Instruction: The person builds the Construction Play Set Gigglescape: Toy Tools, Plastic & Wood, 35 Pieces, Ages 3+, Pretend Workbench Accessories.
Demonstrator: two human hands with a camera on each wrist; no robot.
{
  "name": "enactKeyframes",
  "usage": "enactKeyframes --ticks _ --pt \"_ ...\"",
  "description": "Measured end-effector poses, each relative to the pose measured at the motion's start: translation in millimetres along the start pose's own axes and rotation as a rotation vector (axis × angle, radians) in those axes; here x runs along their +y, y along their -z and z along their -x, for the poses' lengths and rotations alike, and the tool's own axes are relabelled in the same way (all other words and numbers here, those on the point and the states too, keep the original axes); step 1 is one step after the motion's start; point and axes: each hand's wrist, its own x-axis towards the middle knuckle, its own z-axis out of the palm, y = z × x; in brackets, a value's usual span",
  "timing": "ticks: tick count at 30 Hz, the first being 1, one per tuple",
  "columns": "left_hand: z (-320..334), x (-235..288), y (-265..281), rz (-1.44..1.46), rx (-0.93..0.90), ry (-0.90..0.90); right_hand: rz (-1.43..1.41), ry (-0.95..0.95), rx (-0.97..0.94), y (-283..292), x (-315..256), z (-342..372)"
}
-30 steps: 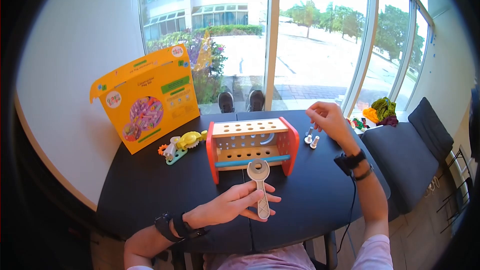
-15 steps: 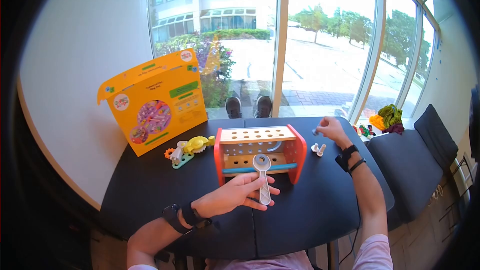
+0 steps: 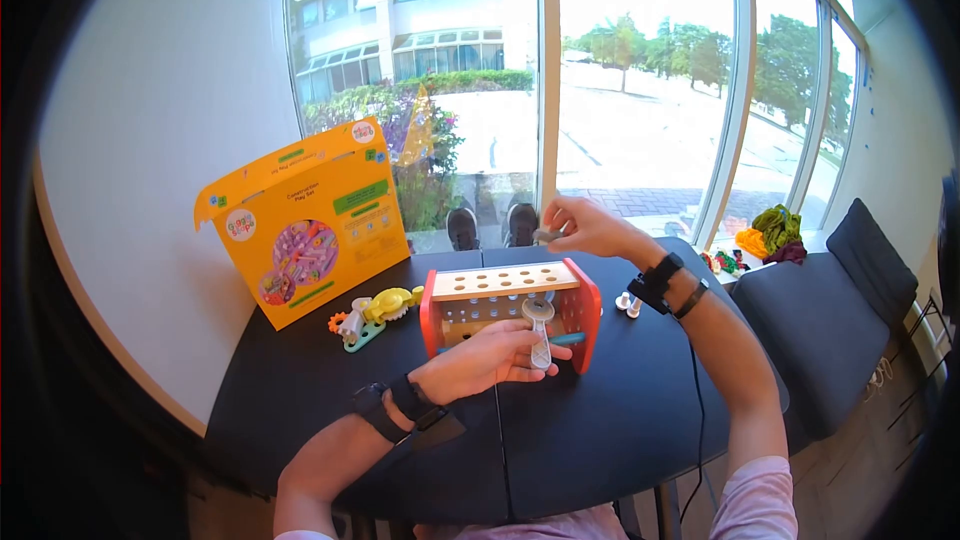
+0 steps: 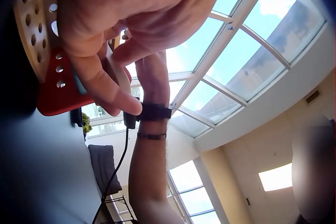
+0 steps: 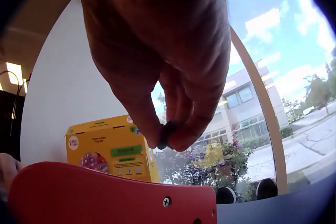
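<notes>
My left hand [image 3: 482, 358] holds a grey toy wrench [image 3: 539, 332] upright, ring end up, in front of the wooden toy bench [image 3: 503, 283] with red side panels [image 5: 115, 195]. Above and behind the bench's right end, my right hand [image 3: 598, 230] pinches a small grey piece [image 3: 547, 236]; in the right wrist view this piece [image 5: 167, 134] looks dark between thumb and fingers. The left wrist view shows my left hand [image 4: 126, 19] close to the bench's red side [image 4: 60, 90], the wrench mostly hidden by the fingers.
White pegs [image 3: 628, 304] stand on the black table [image 3: 640, 410] right of the bench. At its left lie joined yellow, grey and teal toy parts [image 3: 385, 306], before a yellow box [image 3: 310, 225]. A dark chair [image 3: 815, 330] stands at the right, and a cable hangs from my right wrist.
My right hand has picked up the small piece near the pegs and moved left, over behind the bench. My left hand with the wrench has moved slightly right and nearer the bench.
</notes>
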Motion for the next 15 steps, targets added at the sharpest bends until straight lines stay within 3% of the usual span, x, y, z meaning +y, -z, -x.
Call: enactKeyframes --ticks 2,5,15 --pt "-5 2 4 0.01 0.014 0.002 0.147 0.016 -0.108 -3 -1 -13" --pt "-11 3 12 0.028 0.032 0.002 0.068 0.18 -0.085 -11 -1 -21" --pt "-23 2 24 0.101 0.07 -0.049 0.208 0.26 -0.033 -23 -15 -26"
